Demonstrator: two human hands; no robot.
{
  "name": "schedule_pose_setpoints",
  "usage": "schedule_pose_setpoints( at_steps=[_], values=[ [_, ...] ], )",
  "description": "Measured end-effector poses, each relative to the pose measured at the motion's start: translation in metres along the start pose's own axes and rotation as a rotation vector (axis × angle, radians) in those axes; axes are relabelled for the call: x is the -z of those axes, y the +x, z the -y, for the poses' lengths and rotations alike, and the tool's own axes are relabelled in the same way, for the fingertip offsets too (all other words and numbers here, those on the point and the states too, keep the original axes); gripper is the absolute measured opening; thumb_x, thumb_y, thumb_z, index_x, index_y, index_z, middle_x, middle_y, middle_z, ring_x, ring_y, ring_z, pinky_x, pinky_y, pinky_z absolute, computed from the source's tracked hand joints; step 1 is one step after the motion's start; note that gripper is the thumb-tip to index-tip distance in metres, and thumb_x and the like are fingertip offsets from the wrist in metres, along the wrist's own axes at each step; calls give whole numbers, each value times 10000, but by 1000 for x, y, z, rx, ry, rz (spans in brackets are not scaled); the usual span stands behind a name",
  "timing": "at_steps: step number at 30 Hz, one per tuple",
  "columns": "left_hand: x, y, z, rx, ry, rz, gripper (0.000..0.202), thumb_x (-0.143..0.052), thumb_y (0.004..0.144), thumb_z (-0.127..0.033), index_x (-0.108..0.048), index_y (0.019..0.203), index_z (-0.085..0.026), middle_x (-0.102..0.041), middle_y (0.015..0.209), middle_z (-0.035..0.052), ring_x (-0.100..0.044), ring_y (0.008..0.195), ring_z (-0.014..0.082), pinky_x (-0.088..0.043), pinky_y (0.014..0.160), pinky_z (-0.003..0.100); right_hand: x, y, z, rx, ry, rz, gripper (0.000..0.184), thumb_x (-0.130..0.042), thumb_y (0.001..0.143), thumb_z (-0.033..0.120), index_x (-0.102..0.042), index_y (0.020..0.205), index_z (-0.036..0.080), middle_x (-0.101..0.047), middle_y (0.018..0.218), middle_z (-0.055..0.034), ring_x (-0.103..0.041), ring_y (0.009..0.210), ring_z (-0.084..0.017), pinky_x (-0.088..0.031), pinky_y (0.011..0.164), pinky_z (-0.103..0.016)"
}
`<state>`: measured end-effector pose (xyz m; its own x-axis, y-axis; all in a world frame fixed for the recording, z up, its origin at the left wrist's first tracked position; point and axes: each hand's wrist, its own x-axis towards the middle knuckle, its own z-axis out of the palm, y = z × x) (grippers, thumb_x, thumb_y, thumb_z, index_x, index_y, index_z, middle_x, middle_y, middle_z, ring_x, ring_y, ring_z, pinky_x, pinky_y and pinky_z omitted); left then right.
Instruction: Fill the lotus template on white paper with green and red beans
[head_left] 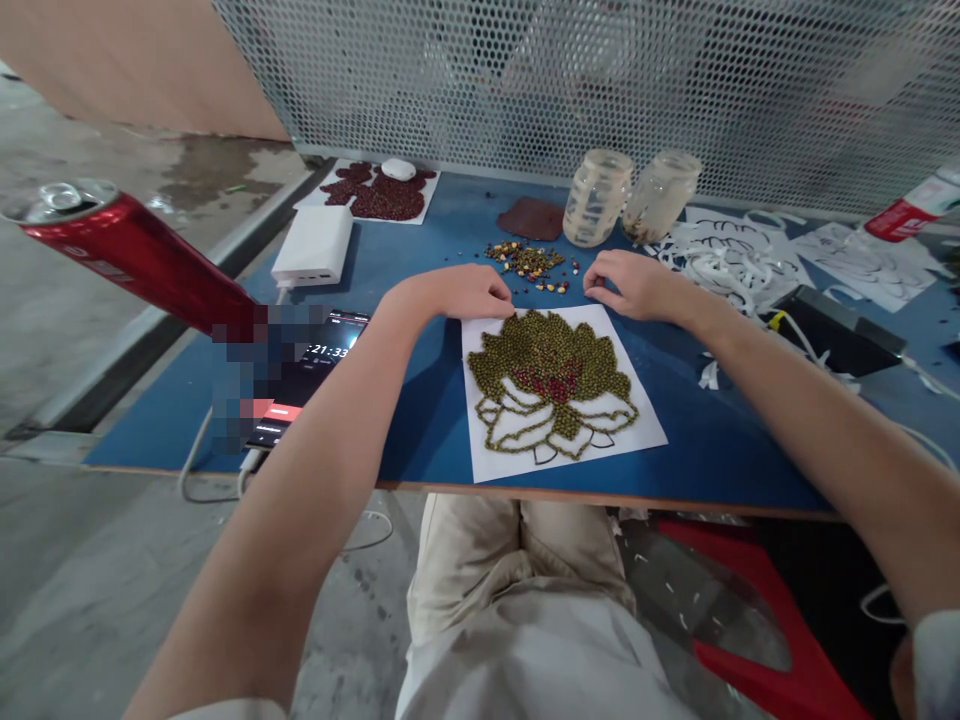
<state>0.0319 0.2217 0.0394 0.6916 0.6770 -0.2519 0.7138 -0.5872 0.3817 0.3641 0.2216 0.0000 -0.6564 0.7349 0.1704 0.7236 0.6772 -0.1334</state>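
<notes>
A sheet of white paper (491,463) lies before me, bearing a flower picture (592,360) filled with green beans and a dark red patch of beans in its middle. Several lower petals are bare white within bean outlines. At the paper's top left corner rests my left hand (478,292), its fingers curled closed. Just past the top right corner, my right hand (621,284) has thumb and fingertips drawn together beside the loose beans. Whether either hand holds a bean is hidden. Between and beyond the hands spreads a pile of mixed beans and corn kernels (525,260).
Two cloudy jars (596,200) stand by the mesh screen (525,90). Left are a red can (142,260), a white power bank (313,245), a phone (330,345) and a bean-covered sheet (382,195). Paper strips (731,275), a black box (836,325) and a bottle (911,210) lie right.
</notes>
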Motion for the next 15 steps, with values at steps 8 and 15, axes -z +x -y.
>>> schedule_pose_setpoints(
  at_steps=[8, 15],
  values=[
    [0, -2, -2, -8, -9, -7, 224, -581, 775, -410, -672, 700, -220, -641, 750, 43, -534, 699, 192, -363, 656, 354, 27, -23, 40, 13, 43, -139, 174, -584, 987, 374, -676, 944, 233, -709, 960, -106, -639, 924, -288, -487, 868, -443],
    [0, -2, -2, 5, -13, -1, 223, -593, 771, -411, -706, 707, -229, -658, 744, 53, -559, 713, 206, -366, 664, 361, 20, -87, 135, 285, 249, -128, 122, -651, 1070, 280, -679, 953, 258, -734, 882, -11, -660, 839, -197, -498, 843, -363]
  ],
)
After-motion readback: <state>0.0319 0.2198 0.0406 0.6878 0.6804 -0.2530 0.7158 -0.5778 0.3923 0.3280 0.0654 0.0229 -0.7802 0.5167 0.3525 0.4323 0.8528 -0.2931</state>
